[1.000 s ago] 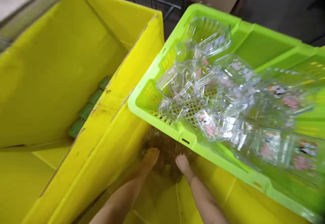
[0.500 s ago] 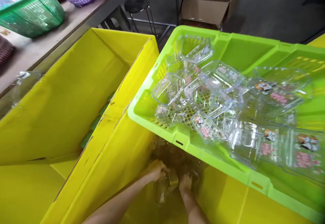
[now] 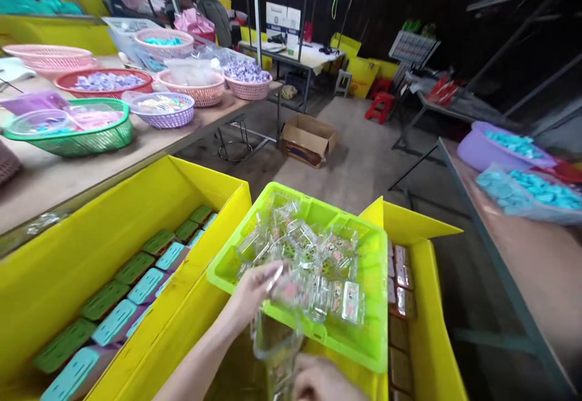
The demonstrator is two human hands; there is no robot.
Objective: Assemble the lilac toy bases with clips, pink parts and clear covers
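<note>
My left hand (image 3: 255, 289) is over the near edge of a lime-green plastic crate (image 3: 352, 347), its fingers closed on a clear plastic container blurred by motion. Below it, my right hand (image 3: 325, 381) grips more clear plastic containers (image 3: 277, 352), which look stacked; how many cannot be told. Inside the crate, several clear containers (image 3: 302, 237) with pink and orange-white printed pictures lie jumbled, and a few sit in a row at the near side.
On the left, a yellow box (image 3: 113, 207) holds rows of green and turquoise-topped pieces; another yellow box (image 3: 436, 316) stands right. A table carries a green basket (image 3: 86, 137) and other baskets. A cardboard box (image 3: 304, 140) is on the floor; a second table (image 3: 522, 255) is at right.
Both hands have risen out of the yellow box under the crate, bringing clear containers up. My left hand is now at the crate's edge. The view has tilted up, showing more of the room.
</note>
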